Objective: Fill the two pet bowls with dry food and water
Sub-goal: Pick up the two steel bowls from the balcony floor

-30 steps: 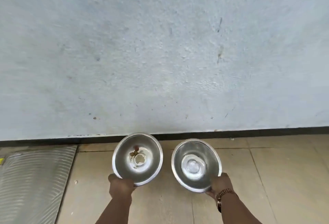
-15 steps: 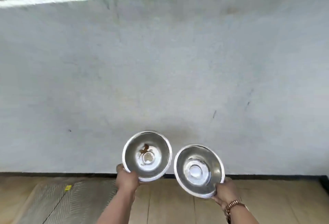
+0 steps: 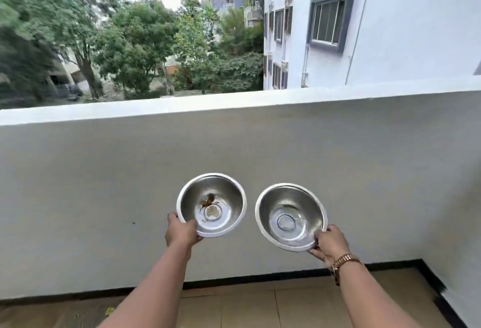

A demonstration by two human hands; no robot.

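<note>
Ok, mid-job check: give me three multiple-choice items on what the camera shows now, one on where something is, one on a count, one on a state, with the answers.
1. Where are the brown bits of leftover food?
A. In the bowl held by the left hand
B. In the bowl held by the right hand
C. On the floor tiles

2. How many metal bowls are in view?
A. One
B. Two
C. Three

3. What state is the bowl in the right hand in?
A. Heaped with dry food
B. Upside down
C. Held up, tilted toward the camera, with no food showing

Answers:
1 A: the brown bits lie near the middle of the left bowl, gripped at its rim by the left hand.
2 B: only that bowl and the right bowl show.
3 C: the right hand holds its rim, and its bare shiny inside faces the camera.
</note>
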